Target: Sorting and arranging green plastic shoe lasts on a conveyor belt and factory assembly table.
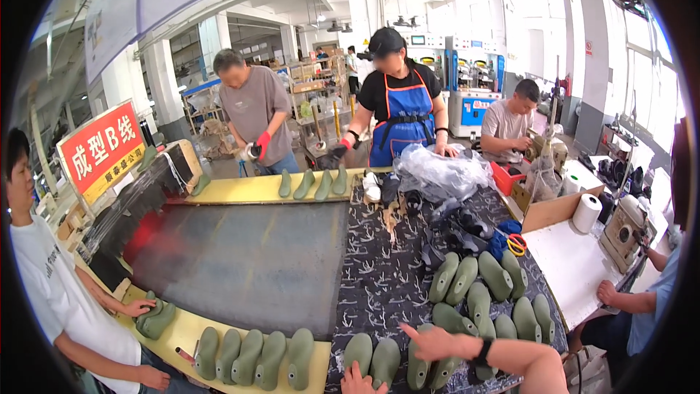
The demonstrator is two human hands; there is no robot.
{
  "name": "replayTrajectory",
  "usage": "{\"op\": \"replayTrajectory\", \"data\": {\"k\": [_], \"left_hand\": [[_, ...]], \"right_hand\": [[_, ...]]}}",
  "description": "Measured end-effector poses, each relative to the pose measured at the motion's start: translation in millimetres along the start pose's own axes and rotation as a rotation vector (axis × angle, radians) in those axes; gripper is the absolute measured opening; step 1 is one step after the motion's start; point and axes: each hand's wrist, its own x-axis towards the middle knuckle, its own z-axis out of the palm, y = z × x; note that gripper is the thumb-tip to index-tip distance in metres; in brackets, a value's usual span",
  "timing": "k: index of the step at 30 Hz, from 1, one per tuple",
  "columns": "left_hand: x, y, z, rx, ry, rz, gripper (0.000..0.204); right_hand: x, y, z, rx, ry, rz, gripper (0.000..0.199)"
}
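Note:
Several green shoe lasts lie on the dark patterned cover at the near right. At the lower edge my left hand (360, 381) touches the lower end of one green shoe last (358, 351), fingers spread; part of the hand is cut off. Right beside that is another last (385, 362). My right hand (433, 343), with a black band on the wrist, is over the lasts to the right, index finger stretched out and pointing left. No object shows in its fingers. It partly covers a last (418, 371) under it.
A dark conveyor belt (248, 263) with yellow borders bears rows of lasts (272, 359). Beyond my hands lie dark shoe uppers (467, 226), clear plastic bags (445, 171) and yellow-handled scissors (516, 244). A person at left touches lasts; others work opposite and at sewing machines (628, 230) at right.

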Motion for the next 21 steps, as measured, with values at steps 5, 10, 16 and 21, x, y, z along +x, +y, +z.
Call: {"op": "replayTrajectory", "data": {"k": [5, 10, 16, 21], "left_hand": [[5, 0, 0, 0.055, -0.006, 0.04, 0.057], [5, 1, 7, 0.052, 0.058, 0.078, 0.056], [0, -5, 1, 0.074, -0.005, 0.002, 0.058], [7, -2, -4, 0.055, -0.084, -0.021, 0.059]], "right_hand": [[81, -52, -65, 0.022, 0.269, -0.322, 0.082], [111, -69, -82, 0.186, 0.309, -0.358, 0.078], [69, -28, -8, 0.067, 0.046, -0.328, 0.059], [30, 38, 53, 0.191, -0.053, -0.129, 0.065]]}}
